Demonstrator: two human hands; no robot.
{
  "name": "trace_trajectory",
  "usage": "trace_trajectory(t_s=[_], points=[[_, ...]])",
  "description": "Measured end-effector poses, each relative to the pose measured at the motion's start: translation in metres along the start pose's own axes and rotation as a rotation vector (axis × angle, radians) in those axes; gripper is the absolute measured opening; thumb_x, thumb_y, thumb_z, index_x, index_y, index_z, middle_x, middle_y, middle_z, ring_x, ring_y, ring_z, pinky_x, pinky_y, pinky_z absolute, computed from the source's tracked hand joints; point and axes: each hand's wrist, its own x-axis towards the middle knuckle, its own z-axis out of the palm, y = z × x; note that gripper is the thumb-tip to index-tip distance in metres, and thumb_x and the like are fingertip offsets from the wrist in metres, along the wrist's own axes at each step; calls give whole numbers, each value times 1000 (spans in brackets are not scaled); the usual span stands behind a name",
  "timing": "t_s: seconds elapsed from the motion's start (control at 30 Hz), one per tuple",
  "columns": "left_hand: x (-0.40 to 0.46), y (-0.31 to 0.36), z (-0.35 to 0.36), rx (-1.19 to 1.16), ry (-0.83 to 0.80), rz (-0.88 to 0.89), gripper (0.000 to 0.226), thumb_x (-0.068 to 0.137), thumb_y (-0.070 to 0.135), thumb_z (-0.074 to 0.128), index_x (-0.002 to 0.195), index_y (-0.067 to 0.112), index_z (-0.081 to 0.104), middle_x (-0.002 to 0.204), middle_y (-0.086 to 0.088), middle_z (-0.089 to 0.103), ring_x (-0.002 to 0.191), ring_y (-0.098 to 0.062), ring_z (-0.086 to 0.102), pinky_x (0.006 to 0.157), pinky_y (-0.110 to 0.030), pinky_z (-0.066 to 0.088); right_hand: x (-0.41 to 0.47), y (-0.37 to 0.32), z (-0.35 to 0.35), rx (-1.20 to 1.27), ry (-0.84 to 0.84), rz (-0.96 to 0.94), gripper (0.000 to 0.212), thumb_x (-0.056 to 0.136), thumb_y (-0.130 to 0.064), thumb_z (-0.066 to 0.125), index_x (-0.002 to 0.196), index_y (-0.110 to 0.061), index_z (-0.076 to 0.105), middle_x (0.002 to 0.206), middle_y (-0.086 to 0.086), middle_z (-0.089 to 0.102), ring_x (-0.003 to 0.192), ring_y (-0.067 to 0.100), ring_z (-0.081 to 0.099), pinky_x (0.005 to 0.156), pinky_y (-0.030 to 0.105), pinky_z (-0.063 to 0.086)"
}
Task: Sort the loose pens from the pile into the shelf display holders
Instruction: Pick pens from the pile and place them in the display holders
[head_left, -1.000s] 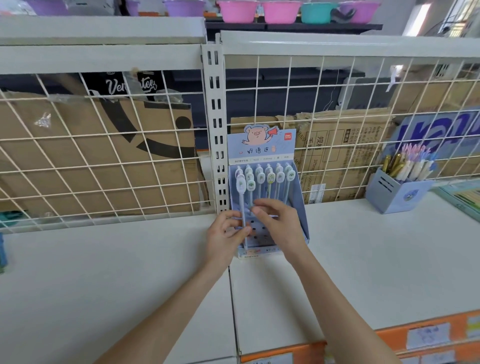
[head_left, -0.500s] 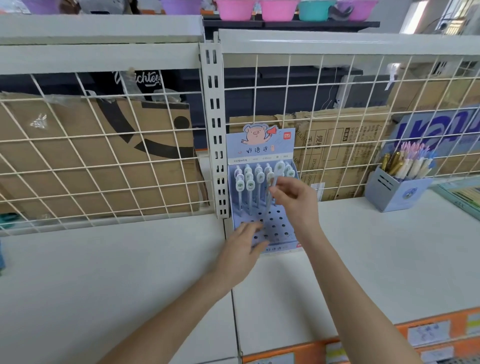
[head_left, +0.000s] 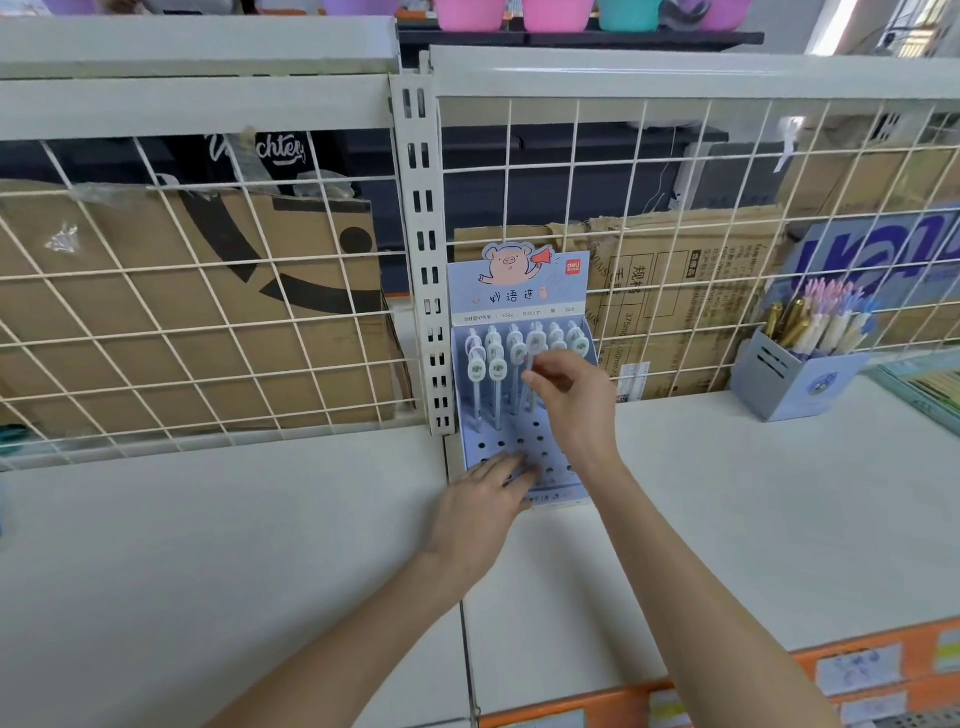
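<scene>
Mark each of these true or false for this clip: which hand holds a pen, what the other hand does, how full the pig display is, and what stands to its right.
1. The right hand pinches a pen over the pig display. True.
2. The left hand holds a second pen. False: it rests flat on the display's lower front, holding nothing.
3. Every hole in the display is filled. False: only the back rows hold pens; the front holes are open.
4. A grey holder with pens stands on the shelf to the right. True.
5. The display stands left of the slotted post. False: it stands just right of it.
</scene>
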Motion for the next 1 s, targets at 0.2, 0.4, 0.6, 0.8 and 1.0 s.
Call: trace_trajectory(t_s=[0.2,0.4,0.6,0.8,1.0], points=[[-3,2,0,40,53,22,46,46,36,91,88,27,74,94,7,70,78,-9,67,63,-17,50,-5,9,7,-128,-53,44,10,84,-7,67,93,-3,67,84,3,67,76,9,58,65,2,40],[-3,2,1,31,107,17,46,45,34,92,87,26,73,93,7,69,77,-9,65,66,-17,45,-10,15,14,-196,-47,78,15,86,-7,65,99,0,66,93,10,70,79,11,56,69,8,36],[-3,1,4,0,137,21,44,47,30,92,87,25,72,93,6,69,79,-10,64,67,-18,46,-11,11,14,-230,-56,57,13,87,-5,62,98,3,65,92,13,70,80,18,60,70,10,37],[-5,-1,6,5,128,32,44,50,29,91,90,24,73,95,6,69,80,-11,65,67,-19,49,-13,8,13,-238,-67,61,12,88,-4,61,97,3,65,92,15,70,86,25,63,70,14,39],[-5,0,8,11,117,44,44,49,30,91,89,24,73,93,6,69,79,-11,66,66,-18,49,-14,6,12,-248,-84,61,10,88,-3,60,94,4,65,89,17,69,87,29,64,72,21,42]])
